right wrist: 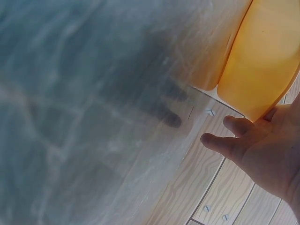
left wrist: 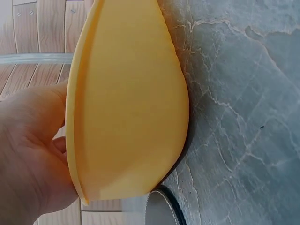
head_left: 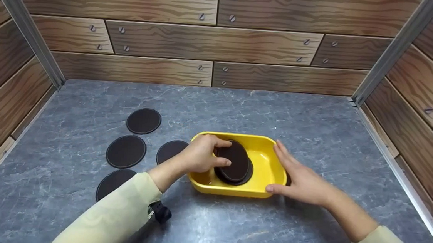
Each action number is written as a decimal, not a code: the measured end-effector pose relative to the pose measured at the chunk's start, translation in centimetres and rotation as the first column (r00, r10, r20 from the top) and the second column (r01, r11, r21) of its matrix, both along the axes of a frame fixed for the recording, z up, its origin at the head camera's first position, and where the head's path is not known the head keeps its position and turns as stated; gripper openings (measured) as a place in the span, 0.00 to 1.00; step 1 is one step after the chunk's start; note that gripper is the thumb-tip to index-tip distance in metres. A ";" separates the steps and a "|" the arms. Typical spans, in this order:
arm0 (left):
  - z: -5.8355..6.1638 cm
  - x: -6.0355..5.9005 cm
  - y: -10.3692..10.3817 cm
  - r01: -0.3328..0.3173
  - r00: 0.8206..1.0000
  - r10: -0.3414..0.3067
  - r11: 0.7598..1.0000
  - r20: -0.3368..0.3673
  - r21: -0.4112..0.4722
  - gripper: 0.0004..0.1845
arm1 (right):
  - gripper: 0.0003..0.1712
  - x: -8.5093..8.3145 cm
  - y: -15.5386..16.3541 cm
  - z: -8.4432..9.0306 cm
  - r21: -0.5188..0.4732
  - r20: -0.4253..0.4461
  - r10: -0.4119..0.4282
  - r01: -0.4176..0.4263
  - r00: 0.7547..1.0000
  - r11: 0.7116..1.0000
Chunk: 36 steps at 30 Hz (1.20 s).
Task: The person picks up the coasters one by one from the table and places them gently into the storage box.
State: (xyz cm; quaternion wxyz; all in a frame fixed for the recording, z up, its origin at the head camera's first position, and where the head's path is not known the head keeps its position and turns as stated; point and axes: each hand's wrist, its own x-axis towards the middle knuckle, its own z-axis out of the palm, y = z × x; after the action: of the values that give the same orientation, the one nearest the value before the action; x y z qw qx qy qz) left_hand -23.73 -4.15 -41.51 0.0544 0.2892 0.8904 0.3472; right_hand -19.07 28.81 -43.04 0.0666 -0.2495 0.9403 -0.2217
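Observation:
A yellow rectangular container (head_left: pixel 262 163) stands on the table. Inside it, my left hand (head_left: pixel 203 153) pinches the near-left edge of a dark round coaster (head_left: pixel 234 163), thumb and fingers apart along its rim. Another dark coaster (head_left: pixel 250 174) shows beneath that one, partly covered. My right hand (head_left: pixel 304 180) holds the container's right end, its thumb at the near rim and its fingers along the far right corner. In the left wrist view the container's wall (left wrist: pixel 126 103) hides most of the left fingers. Two fingertips of the right hand (right wrist: pixel 262 150) stick out past the container in the right wrist view.
Left of the container lie several more dark coasters: one far back (head_left: pixel 144 121), one below it (head_left: pixel 126 152), one nearer me (head_left: pixel 113 183) partly under the left sleeve, and one beside the container (head_left: pixel 171 149). Wood-patterned walls (head_left: pixel 215 44) surround the grey marbled table (head_left: pixel 217 110).

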 end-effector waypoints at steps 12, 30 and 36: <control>-0.3 0.2 0.4 -0.030 0.997 0.016 0.983 -0.076 -0.181 0.29 | 0.68 0.0 0.1 0.0 -0.001 0.001 0.000 0.000 1.000 1.000; 1.9 0.0 -3.1 -0.128 0.971 0.121 0.992 -0.205 -0.019 0.22 | 0.68 0.0 0.0 0.1 -0.011 0.015 0.005 -0.005 1.000 1.000; 3.7 -0.4 -8.4 -0.228 0.948 0.256 0.961 -0.192 0.156 0.22 | 0.68 -0.1 0.0 0.1 -0.004 0.020 0.001 -0.001 1.000 1.000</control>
State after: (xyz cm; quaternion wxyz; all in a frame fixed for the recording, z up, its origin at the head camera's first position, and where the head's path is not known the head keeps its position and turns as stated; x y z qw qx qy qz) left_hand -24.12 -12.56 -37.85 -0.1023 0.2158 0.8949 0.3769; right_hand -19.13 28.83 -42.98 0.0754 -0.2478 0.9390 -0.2262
